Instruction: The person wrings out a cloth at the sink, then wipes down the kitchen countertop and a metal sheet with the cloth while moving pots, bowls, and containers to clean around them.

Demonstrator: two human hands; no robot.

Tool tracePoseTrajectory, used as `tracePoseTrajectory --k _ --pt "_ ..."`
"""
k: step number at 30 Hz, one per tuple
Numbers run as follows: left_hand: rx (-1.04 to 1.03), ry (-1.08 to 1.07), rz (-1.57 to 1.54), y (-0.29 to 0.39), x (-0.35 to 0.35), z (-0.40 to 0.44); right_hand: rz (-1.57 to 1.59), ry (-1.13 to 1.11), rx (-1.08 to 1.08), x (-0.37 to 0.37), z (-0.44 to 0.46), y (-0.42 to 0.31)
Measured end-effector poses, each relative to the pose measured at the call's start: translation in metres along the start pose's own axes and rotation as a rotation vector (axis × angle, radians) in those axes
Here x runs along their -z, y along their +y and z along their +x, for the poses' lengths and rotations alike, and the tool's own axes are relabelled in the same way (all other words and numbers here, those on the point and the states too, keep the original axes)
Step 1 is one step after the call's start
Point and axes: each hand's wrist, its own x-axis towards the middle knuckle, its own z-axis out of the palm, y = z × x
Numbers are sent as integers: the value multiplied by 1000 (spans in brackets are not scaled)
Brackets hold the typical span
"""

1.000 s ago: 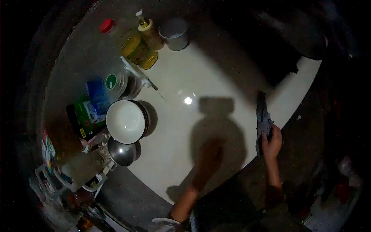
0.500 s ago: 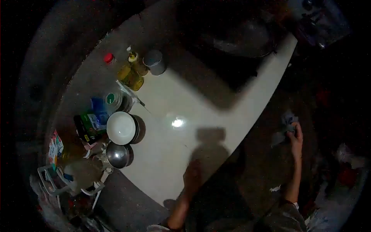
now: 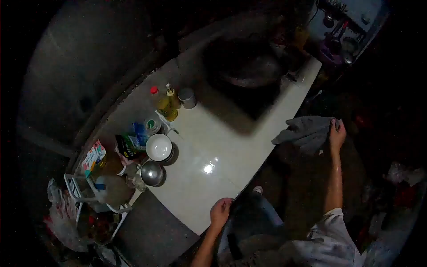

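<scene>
My right hand [image 3: 338, 133] grips one end of a grey cloth [image 3: 308, 130], which stretches out to the left, its far corner over the edge of the white counter [image 3: 209, 142]. My left hand [image 3: 221, 212] is at the counter's front edge, its fingers curled; whether anything is between them is too small to tell. A white bowl [image 3: 159, 147] on top of a stack and a metal bowl [image 3: 151, 173] stand on the counter's left side, away from both hands.
Behind the bowls are a yellow oil bottle [image 3: 167, 109], a pump bottle [image 3: 171, 95] and a grey canister [image 3: 187, 98]. A dark wok [image 3: 249, 71] sits at the back. A white rack [image 3: 80, 191] stands at left. Utensils hang at upper right.
The view has swung, showing more of the back right. The cloth in my right hand has gone from bunched, over the counter, to spread out beyond its edge. My left hand is nearer the counter's front edge.
</scene>
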Motion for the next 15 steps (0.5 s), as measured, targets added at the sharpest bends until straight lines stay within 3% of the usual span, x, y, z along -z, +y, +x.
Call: tracePoseTrajectory --k 2,4,5,7,10,11,12,13,14,15 --pt "-19 34 -20 -19 -14 -5 -136 -12 -13 -8 19 36" --pt "-26 31 18 -26 -31 1 -17 295 122 19 30 32" --pt "-19 34 121 0 -36 3 127 146 106 20 52 60" --pt "40 26 97 6 -59 11 41 -254 -62 15 71 111" --pt "-26 38 11 -14 -114 54 238 -273 210 27 95 154" --pt "33 45 -139 -5 -135 65 307 -179 120 33 107 162" --pt "104 41 -283 1 -154 68 259 -324 3 43 123 172" --pt "-66 71 -6 26 -174 81 192 -472 -106 53 139 181" --pt "10 -18 -153 25 -199 101 279 -453 -271 43 143 202" --pt "-40 -32 -160 26 -222 118 330 -443 -246 40 150 217"
